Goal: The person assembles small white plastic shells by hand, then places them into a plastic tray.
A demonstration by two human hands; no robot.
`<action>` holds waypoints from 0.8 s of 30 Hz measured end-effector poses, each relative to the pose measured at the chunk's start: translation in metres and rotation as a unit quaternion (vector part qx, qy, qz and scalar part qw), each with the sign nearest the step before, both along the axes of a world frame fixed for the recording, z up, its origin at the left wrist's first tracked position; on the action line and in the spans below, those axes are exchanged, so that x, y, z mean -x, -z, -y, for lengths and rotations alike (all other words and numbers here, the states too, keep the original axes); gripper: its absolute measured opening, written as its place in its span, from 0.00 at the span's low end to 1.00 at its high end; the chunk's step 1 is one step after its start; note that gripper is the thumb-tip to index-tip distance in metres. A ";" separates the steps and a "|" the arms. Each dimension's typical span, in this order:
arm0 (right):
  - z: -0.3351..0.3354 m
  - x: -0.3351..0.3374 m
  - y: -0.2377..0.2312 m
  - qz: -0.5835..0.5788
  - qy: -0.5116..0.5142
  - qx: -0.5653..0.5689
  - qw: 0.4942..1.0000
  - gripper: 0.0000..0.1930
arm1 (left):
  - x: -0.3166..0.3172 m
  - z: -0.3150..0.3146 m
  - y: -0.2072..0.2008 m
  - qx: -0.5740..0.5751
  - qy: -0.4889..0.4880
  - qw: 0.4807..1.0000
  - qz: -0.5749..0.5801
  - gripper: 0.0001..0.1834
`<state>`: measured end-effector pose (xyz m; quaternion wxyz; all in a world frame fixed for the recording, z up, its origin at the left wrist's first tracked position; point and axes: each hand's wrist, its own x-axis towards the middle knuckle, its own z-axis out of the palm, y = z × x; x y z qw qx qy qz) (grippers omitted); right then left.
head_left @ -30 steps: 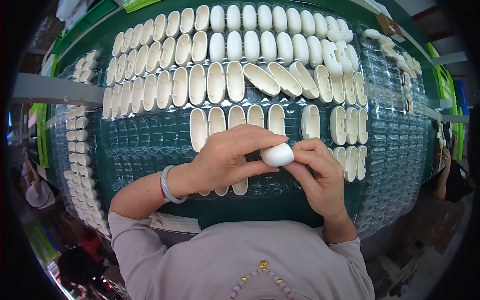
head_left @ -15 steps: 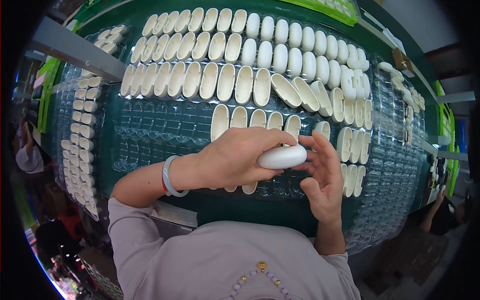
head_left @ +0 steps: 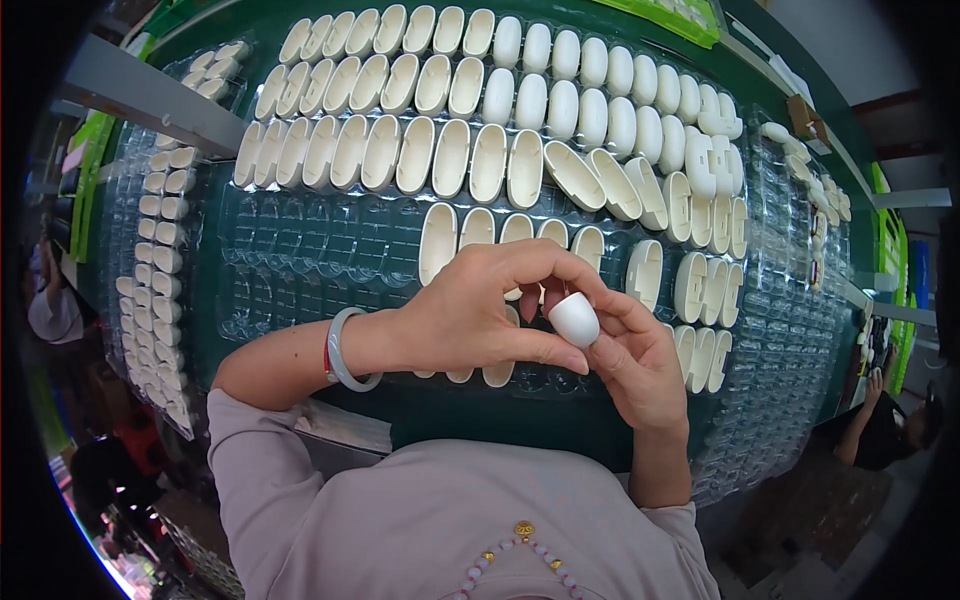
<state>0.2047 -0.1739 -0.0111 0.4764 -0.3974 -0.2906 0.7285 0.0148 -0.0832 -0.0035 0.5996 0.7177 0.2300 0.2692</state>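
A glossy white oval plastic shell (head_left: 574,320) is between my two hands above the trays, its rounded end turned toward me. My left hand (head_left: 490,312) curls over it from the left, the thumb tip just below it and the index finger arching above. From the right, my right hand (head_left: 642,365) pinches it, thumb against its near side. Its far end is hidden behind the fingers. Just beyond my hands, a row of cream shells (head_left: 438,245) lies hollow side up in a clear plastic tray (head_left: 330,250), and more peek out beneath my left hand.
Rows of hollow-up cream shells (head_left: 382,152) and white domed shells (head_left: 565,105) fill the far part of the green table (head_left: 430,420). Stacked clear trays (head_left: 775,400) stand at the right. More shells (head_left: 165,260) lie on the left. A grey post (head_left: 165,110) crosses the left side.
The white shell has turned from lying sideways to end-on toward me and shifted slightly right. My right hand has gone from spread fingers beside it to gripping it.
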 end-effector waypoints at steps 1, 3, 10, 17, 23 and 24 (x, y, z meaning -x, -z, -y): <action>0.000 0.000 0.000 0.000 0.000 0.001 1.000 0.19 | 0.000 0.000 0.000 0.001 0.000 1.000 0.000 0.23; 0.000 -0.001 0.000 0.028 -0.016 0.003 0.999 0.20 | 0.001 0.000 -0.001 -0.025 -0.001 1.000 -0.005 0.22; -0.001 -0.002 0.007 0.008 -0.020 -0.009 1.000 0.21 | 0.000 0.000 -0.001 -0.047 -0.006 0.999 0.000 0.21; -0.003 -0.001 0.004 0.016 -0.044 -0.026 0.999 0.23 | -0.002 0.001 0.001 -0.107 -0.006 0.994 0.033 0.23; -0.004 -0.002 0.001 0.021 -0.059 -0.025 0.998 0.24 | -0.002 0.001 -0.001 -0.116 0.004 0.993 0.026 0.24; -0.004 -0.002 0.001 0.021 -0.059 -0.027 0.998 0.24 | -0.002 0.001 -0.001 -0.116 0.004 0.993 0.028 0.24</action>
